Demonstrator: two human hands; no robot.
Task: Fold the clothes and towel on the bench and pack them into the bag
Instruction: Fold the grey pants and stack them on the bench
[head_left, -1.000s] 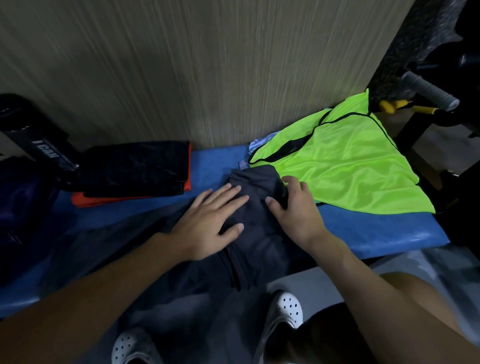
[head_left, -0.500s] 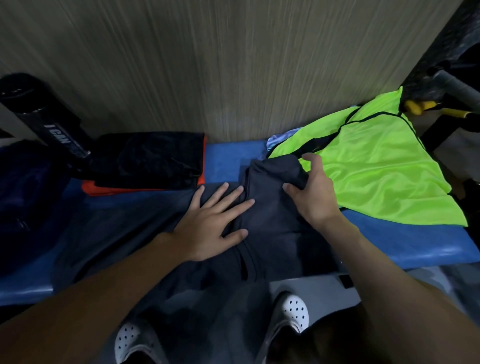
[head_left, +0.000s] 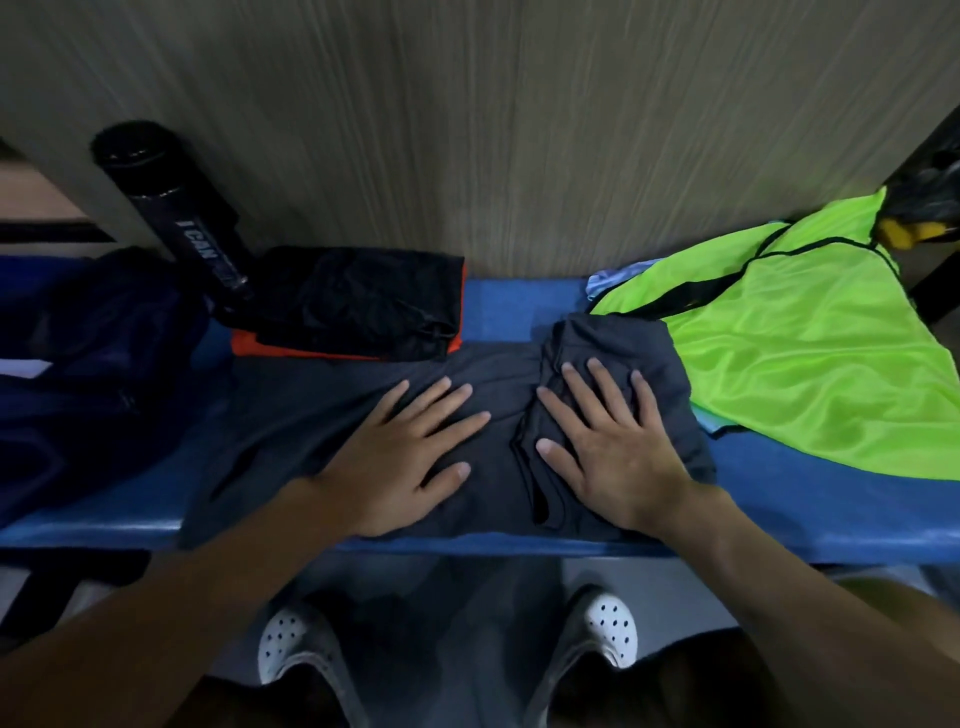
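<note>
A dark grey garment (head_left: 311, 415) lies spread along the blue bench (head_left: 519, 312), its right end folded over into a thicker flap. My left hand (head_left: 400, 457) presses flat on the middle of it, fingers spread. My right hand (head_left: 608, 441) lies flat on the folded flap, fingers straight. A neon green vest (head_left: 810, 364) with black trim lies at the right end of the bench, over a light blue cloth (head_left: 615, 275). A folded black piece on an orange one (head_left: 358, 306) sits at the back left. The dark blue bag (head_left: 88, 364) is at the far left.
A black cylinder bottle (head_left: 171, 218) leans against the wood-grain wall (head_left: 467, 130) behind the bag. Yellow-handled equipment (head_left: 909, 231) sticks out at the far right. My feet in white perforated shoes (head_left: 602, 629) stand on the floor below the bench edge.
My right hand let go of the folded end and now lies flat on top of it. My left hand stays flat on the garment. The view has tilted up and shifted left.
</note>
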